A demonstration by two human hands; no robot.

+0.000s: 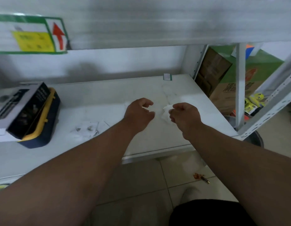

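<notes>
White crumpled paper tissue (166,113) pinched in curled fingers of right hand (185,118), just above white metal shelf (100,95). Just left of tissue, not touching: left hand (138,114), fingers loosely bent, holding nothing. Right hand nearer.

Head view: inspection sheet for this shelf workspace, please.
Surface: white shelf, dusty, with faint smears.
Job's things: crumpled white tissue, just above the shelf.
Clutter: dark box on a yellow-blue case; clear bag of small metal parts; green-edged label at the back.
Grips: left hand loosely curled, empty; right hand pinches the tissue.
Cables: nothing seen.
Surroundings: red-arrow sign; cardboard boxes at right; tiled floor.
</notes>
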